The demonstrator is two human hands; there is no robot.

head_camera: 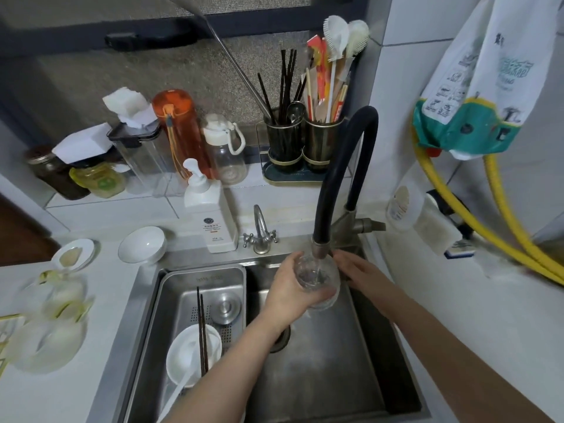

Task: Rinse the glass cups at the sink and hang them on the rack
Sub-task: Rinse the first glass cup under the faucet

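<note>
One steel sink (351, 377) held one drainer tray (183, 288). Two hands met under one black faucet (335, 178): the left hand (290, 288) grasped one glass cup (319, 279) beneath the stream; the right hand (355, 270) lay relaxed beside it.

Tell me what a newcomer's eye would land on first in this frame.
First, the glass cup held over the sink, under the black hose faucet with water running into it; the left hand grips it and the right hand touches its far side. Next, the bright yellow hose along the right wall, and the orange bottle among the containers on the back ledge.
</note>
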